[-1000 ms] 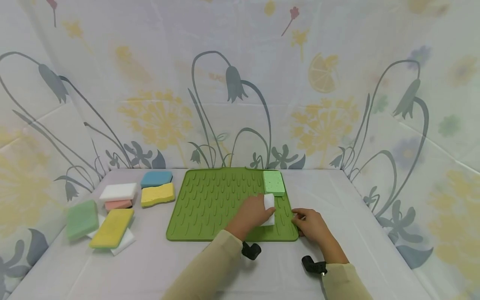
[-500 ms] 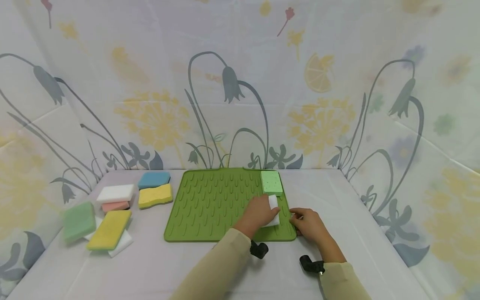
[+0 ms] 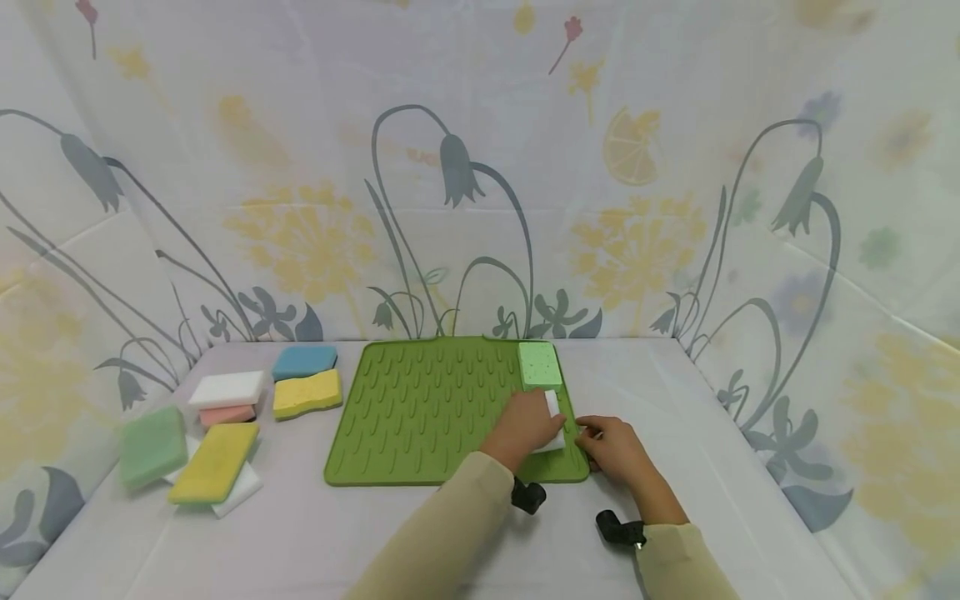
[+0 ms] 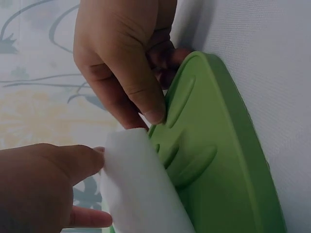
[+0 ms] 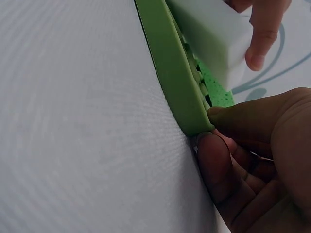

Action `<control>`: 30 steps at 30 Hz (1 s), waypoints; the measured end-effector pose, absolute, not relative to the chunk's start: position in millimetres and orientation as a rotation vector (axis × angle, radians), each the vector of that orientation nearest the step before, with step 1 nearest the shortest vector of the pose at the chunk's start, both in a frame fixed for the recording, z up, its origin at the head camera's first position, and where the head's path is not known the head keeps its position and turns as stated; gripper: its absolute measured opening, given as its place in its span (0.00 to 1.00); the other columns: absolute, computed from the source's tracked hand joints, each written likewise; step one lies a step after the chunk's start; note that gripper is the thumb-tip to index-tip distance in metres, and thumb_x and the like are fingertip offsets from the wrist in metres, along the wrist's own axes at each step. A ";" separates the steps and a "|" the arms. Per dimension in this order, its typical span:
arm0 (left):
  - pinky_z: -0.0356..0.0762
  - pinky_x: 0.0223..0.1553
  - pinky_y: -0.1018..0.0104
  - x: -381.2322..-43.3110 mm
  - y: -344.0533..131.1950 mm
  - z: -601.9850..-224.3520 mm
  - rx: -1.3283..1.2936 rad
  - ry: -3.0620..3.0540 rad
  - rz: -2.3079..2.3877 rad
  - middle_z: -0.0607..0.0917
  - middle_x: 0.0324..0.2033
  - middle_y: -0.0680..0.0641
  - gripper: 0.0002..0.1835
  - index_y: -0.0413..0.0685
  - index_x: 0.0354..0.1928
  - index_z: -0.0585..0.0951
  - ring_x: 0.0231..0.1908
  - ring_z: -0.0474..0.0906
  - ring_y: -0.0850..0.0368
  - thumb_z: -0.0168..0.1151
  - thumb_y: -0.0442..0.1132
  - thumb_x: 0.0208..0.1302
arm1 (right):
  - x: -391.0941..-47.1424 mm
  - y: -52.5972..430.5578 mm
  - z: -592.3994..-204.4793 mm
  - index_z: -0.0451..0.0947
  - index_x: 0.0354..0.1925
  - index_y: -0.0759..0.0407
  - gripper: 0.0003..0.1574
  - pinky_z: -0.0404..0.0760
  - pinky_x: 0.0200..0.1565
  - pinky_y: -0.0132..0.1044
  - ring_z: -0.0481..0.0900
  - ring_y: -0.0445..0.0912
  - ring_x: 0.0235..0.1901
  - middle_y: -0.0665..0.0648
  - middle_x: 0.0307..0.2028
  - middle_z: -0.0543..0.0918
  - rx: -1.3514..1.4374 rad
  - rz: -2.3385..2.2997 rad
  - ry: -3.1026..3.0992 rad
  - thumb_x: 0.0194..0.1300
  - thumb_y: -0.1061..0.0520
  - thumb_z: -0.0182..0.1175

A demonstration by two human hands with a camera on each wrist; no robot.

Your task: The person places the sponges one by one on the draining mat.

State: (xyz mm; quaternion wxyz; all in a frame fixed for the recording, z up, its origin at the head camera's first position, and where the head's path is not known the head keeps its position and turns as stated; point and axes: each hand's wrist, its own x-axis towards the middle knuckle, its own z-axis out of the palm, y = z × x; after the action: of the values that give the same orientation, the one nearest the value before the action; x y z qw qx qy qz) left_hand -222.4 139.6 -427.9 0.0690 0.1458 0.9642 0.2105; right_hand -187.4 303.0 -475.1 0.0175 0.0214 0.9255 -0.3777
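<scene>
At the mat (image 3: pixel 420 417)'s 3 o'clock side, the white sponge (image 4: pixel 141 179), long axis 12 to 6, is gripped by the left hand (image 3: pixel 522 427) from 9; the right hand (image 3: pixel 617 450), near 4, pinches the mat's edge.

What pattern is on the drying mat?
The drying mat has rows of raised, elongated ridges, clearest in the head view.

The white table (image 3: pixel 300 542) bears a green mat (image 3: pixel 420 400) and sponges (image 3: pixel 303 393).
</scene>
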 end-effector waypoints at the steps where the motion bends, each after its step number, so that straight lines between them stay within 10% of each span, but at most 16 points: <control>1: 0.79 0.43 0.61 -222.1 140.8 -427.2 0.444 2.910 0.613 0.85 0.44 0.43 0.26 0.40 0.54 0.78 0.43 0.81 0.54 0.57 0.55 0.68 | -187.5 303.0 -474.9 0.76 0.58 0.63 0.24 0.78 0.25 0.35 0.78 0.41 0.22 0.57 0.39 0.83 0.068 -1.175 2.877 0.65 0.60 0.59; 30: 0.82 0.29 0.67 -221.5 156.6 -422.9 0.501 2.983 0.227 0.80 0.57 0.40 0.24 0.41 0.54 0.81 0.37 0.85 0.54 0.57 0.53 0.68 | -185.8 302.8 -471.7 0.76 0.58 0.63 0.24 0.78 0.25 0.34 0.78 0.41 0.23 0.56 0.39 0.83 0.067 -1.178 2.869 0.65 0.59 0.59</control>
State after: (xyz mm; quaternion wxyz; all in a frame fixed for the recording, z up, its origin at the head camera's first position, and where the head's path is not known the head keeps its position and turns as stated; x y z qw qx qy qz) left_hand -221.5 156.6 -422.9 0.0543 0.1648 0.9820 0.0748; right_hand -185.8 302.8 -471.7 0.0198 0.0214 0.9246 -0.3797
